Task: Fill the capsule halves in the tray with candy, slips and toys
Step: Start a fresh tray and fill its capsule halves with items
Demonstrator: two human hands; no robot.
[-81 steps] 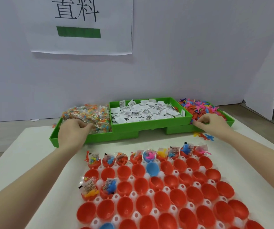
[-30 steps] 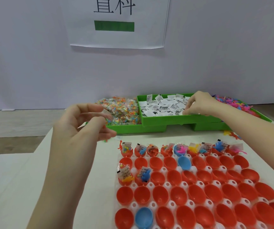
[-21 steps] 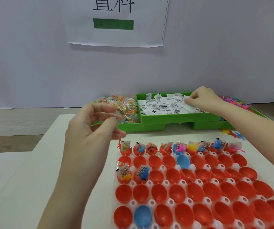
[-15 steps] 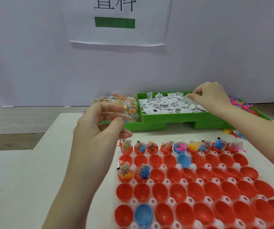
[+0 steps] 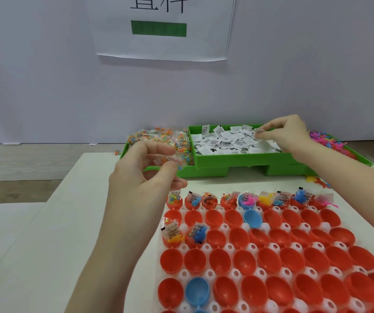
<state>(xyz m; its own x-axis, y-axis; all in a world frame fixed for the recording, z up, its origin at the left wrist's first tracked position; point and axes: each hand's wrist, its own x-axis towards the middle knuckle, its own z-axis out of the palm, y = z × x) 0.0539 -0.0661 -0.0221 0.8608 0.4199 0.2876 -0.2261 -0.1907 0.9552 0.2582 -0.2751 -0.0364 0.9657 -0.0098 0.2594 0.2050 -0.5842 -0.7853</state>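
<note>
**Both hands loaded, third-row cups waiting**

Left hand [image 5: 145, 175], centre-left of frame: fingertips [image 5: 170, 164] pinched together on a small clear cellophane packet of coloured candy [image 5: 168, 160], held raised in front of the green candy bin. Right hand [image 5: 283, 134], upper right: thumb and forefinger closed on one white printed paper slip [image 5: 258, 131], held just above the heap in the green plastic slip bin [image 5: 226, 158]. Whether this hand also hides a toy in its palm, cannot tell.

Loose heap of candy packets [image 5: 159, 137] sits left of the slip bin; bright rubbery toy figures [image 5: 326, 141] lie at far right, partly cut off.

White moulded tray of red and blue plastic capsule halves [image 5: 272, 256] fills the lower right. Top row is filled. In the third row, two cups at the left end hold items; the red cup just right of them [image 5: 215, 237] looks bare.

Key relation: that bare cup lies below and right of the left fingertips, below and well left of the right fingers. Left hand is nearer. My read: candy goes down first, slip crossing after.
</note>
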